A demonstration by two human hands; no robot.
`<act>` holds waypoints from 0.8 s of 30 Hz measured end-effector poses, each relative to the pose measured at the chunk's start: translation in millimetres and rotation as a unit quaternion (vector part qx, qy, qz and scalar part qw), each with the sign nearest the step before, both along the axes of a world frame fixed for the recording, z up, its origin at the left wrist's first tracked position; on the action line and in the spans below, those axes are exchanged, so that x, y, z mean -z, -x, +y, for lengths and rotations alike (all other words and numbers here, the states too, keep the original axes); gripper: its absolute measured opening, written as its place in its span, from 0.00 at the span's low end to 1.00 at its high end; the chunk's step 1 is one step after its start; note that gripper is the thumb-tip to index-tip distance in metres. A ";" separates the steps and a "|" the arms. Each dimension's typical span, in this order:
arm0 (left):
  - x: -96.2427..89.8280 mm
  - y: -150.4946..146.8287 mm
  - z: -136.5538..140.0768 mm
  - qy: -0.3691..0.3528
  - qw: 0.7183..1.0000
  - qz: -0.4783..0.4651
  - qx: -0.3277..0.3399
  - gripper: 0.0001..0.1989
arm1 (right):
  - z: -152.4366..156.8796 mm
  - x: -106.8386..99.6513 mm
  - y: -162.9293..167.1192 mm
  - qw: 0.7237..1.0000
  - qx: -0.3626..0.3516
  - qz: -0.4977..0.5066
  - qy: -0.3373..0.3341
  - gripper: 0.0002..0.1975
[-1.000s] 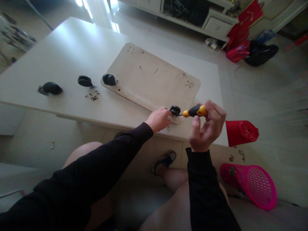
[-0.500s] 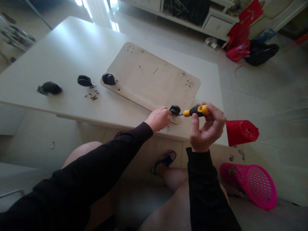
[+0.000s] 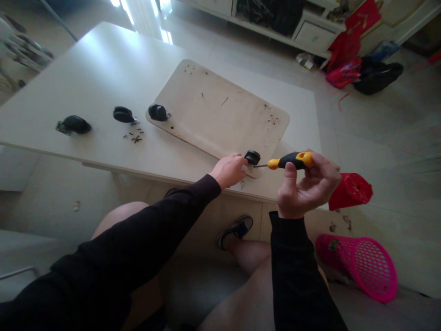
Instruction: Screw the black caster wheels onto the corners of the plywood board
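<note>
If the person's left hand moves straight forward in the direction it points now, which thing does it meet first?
Most likely the black caster wheel at the near corner of the board, directly ahead of the left hand. They may already be touching; depth is unclear here.

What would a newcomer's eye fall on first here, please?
Probably the yellow-and-black screwdriver in the right hand, its tip by a black caster on the pale board. The pink basket at lower right and the red container beside the table also stand out.
</note>
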State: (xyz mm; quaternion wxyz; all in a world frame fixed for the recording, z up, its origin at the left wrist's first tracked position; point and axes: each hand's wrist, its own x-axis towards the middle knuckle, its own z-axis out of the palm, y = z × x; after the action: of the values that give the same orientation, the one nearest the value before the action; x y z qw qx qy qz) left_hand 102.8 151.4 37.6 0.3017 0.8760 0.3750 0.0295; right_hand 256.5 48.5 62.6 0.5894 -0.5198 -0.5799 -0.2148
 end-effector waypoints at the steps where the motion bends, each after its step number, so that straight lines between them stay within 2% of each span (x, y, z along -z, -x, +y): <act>1: -0.3 -0.1 -0.1 0.000 1.000 0.000 -0.001 0.22 | -0.1 0.0 0.0 1.000 0.004 -0.003 0.002 0.24; 15: -6.2 1.0 -1.0 0.013 1.000 0.005 0.000 0.22 | 1.3 8.8 -6.3 0.998 0.023 -0.036 0.046 0.22; 18: -5.5 1.7 0.1 0.004 1.000 0.008 0.003 0.21 | 0.8 5.4 -8.5 0.999 0.028 -0.031 0.016 0.22; 24: -1.4 3.4 4.1 -0.007 1.000 0.000 -0.004 0.20 | 1.6 0.1 -18.4 0.991 0.068 0.081 -0.077 0.20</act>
State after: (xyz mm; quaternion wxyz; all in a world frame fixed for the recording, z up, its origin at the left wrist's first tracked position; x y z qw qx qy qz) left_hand 99.5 155.5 39.1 0.2955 0.8766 0.3785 0.0328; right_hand 274.9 50.1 62.6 0.6563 -0.5269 -0.4755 -0.2559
